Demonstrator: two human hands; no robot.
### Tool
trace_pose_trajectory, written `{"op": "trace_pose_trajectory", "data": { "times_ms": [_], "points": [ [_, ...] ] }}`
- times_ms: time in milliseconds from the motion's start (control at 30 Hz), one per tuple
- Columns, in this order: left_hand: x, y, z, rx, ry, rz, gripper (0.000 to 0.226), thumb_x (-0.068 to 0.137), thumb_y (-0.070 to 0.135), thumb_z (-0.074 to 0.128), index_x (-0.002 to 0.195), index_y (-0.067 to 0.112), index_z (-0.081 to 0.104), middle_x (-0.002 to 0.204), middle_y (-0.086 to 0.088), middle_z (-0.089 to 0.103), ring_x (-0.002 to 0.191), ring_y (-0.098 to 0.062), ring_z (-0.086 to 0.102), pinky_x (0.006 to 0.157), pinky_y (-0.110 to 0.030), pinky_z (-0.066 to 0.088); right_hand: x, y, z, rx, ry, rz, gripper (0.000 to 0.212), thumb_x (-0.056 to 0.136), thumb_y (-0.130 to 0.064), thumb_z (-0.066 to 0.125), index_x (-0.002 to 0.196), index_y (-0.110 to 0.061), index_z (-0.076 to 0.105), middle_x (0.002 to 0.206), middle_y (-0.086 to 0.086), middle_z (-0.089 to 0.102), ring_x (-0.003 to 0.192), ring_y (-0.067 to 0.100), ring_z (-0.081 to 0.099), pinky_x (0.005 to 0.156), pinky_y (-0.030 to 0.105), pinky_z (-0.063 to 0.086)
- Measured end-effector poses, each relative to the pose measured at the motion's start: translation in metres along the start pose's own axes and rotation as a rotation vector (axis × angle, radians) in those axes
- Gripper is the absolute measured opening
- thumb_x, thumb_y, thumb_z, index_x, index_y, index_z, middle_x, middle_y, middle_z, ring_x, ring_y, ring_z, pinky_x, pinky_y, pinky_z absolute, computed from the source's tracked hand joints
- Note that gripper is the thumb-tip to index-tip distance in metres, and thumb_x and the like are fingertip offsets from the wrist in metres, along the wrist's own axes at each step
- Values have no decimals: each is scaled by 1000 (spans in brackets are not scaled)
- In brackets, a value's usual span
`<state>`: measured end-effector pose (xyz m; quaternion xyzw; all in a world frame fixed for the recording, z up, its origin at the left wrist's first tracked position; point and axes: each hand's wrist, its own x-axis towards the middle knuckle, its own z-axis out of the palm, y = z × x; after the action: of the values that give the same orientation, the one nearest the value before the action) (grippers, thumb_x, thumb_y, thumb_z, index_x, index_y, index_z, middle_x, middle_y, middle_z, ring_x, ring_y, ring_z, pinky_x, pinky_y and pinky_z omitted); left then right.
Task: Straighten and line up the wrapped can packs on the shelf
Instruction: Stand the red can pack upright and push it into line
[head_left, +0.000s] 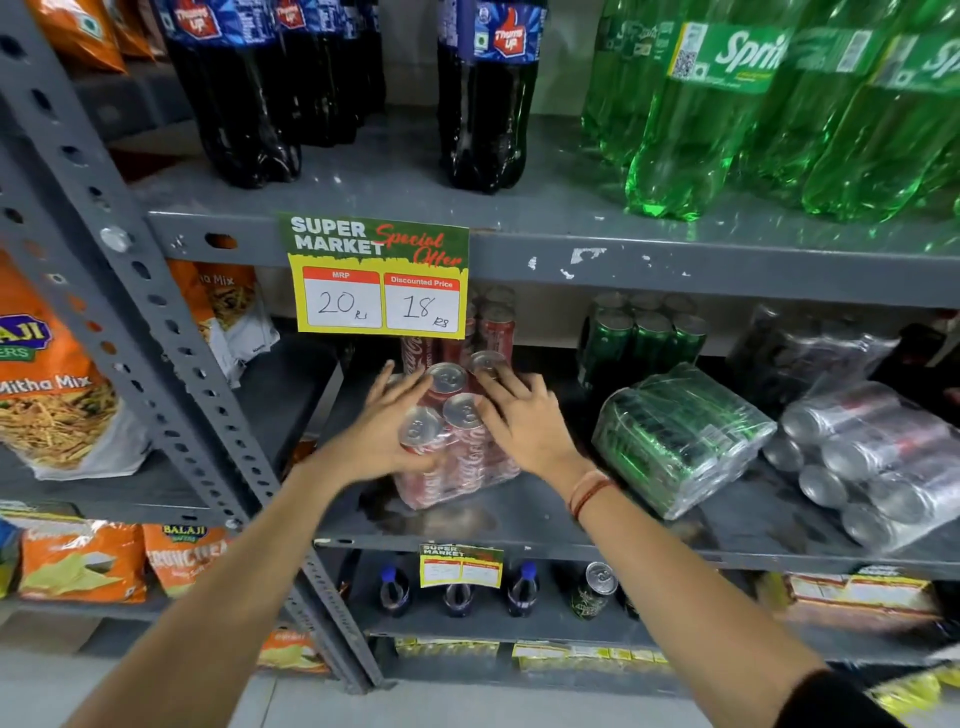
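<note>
The left hand (382, 428) and right hand (527, 423) press flat-fingered against the red pack (457, 475). Uneven pushing could skew it or topple the rear cans (496, 327).

Cola pack (457, 470) L of tilted pack (680, 441)

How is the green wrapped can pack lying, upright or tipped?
Tipped. The green can pack lies on its side, cans horizontal on the shelf.
</note>
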<state>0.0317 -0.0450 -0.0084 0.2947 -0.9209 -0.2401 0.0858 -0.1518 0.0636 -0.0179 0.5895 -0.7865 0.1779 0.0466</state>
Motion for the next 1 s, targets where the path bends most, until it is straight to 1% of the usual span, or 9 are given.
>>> {"op": "trace_pose_trajectory", "data": {
  "times_ms": [133,300,433,567,700,767,833,900,1000],
  "points": [
    [15,-15,-23,88,-168,41,107,71,38,77,148,30,3,158,8,-10,141,-11,-21,117,-42,-3,-28,-28,12,47,104,115,59,94,-55,32,142,-21,40,152,9,37,120,36,38,93,46,43],
    [12,-17,-9,132,-46,88,110,67,31,81,149,23,7,160,1,-3,145,-19,-15,120,-43,4,-33,-35,11,40,120,142,61,95,-56,32,143,-19,38,154,10,32,117,36,38,95,45,40],
    [16,-20,-14,111,-63,115,111,65,29,83,149,23,10,159,3,-2,145,-17,-13,118,-39,3,-35,-43,15,21,119,205,63,95,-56,28,145,-18,35,156,10,28,110,36,39,96,44,36],
    [18,-20,-12,141,-65,136,112,66,28,82,149,22,7,160,2,-3,145,-18,-13,120,-43,7,-37,-45,11,11,117,230,63,95,-57,28,145,-18,34,157,9,26,107,35,39,91,43,37],
    [15,-14,-16,300,-97,69,115,70,36,77,148,21,-5,159,-1,-10,145,-20,-15,119,-46,9,-44,-39,-3,214,63,194,58,96,-53,35,146,-23,32,158,8,23,122,37,34,100,47,35],
    [14,2,-14,330,-104,25,115,70,37,76,149,19,-5,159,-5,-9,145,-23,-14,118,-51,7,-57,-21,-14,285,133,224,57,96,-50,39,145,-22,33,156,12,26,129,36,32,106,47,31],
    [13,27,-13,314,-75,-5,111,70,36,75,149,17,0,159,-9,-5,146,-27,-11,117,-53,7,-71,5,-31,318,238,285,57,95,-47,43,144,-20,37,153,15,30,132,35,32,109,44,27],
    [15,56,-11,237,20,29,104,72,36,74,149,17,7,159,-14,4,146,-30,1,118,-49,11,-81,35,-49,344,309,354,55,94,-45,46,142,-18,40,150,17,34,132,35,31,110,43,26],
    [23,115,11,-62,183,100,92,75,40,72,147,19,19,154,-16,24,141,-31,24,115,-43,23,-86,87,-73,308,320,447,56,93,-45,50,140,-16,43,145,18,38,131,35,31,110,41,25]
  ]
}}
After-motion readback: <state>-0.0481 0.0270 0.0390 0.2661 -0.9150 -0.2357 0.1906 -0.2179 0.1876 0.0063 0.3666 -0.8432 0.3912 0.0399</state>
